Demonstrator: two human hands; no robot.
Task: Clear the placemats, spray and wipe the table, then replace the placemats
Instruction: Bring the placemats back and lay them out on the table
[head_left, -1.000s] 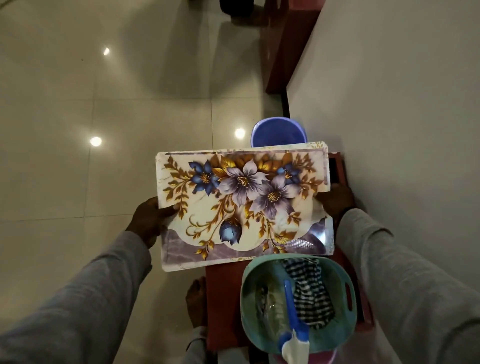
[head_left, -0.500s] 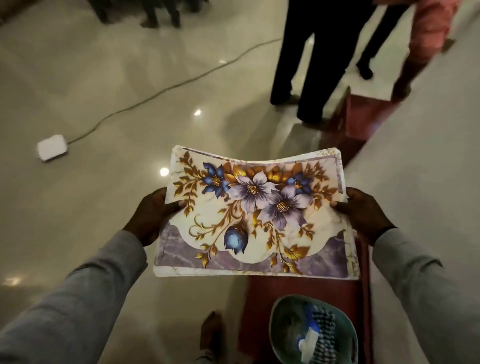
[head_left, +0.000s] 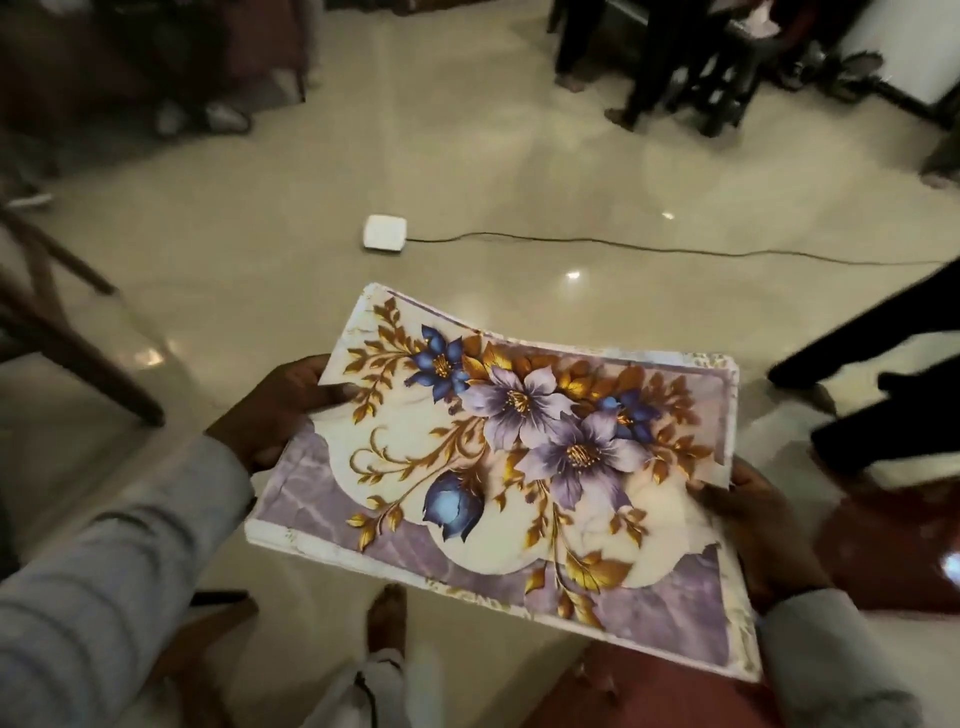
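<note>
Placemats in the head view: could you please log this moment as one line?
placemats: stacked, held above floor | left hand: grips left edge | right hand: grips right edge | table: not in view

Open tiled floor (head_left: 519, 171) is seen ahead, crossed by a cable (head_left: 623, 244) and a white box (head_left: 384, 234). The left is blocked by wooden chair legs (head_left: 62, 332), the right by dark-trousered legs (head_left: 878, 384).

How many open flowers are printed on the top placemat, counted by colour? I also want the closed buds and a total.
On the top placemat, which both hands hold:
Blue open flowers: 2
Lilac open flowers: 2
Blue closed buds: 1
Total: 5
</note>
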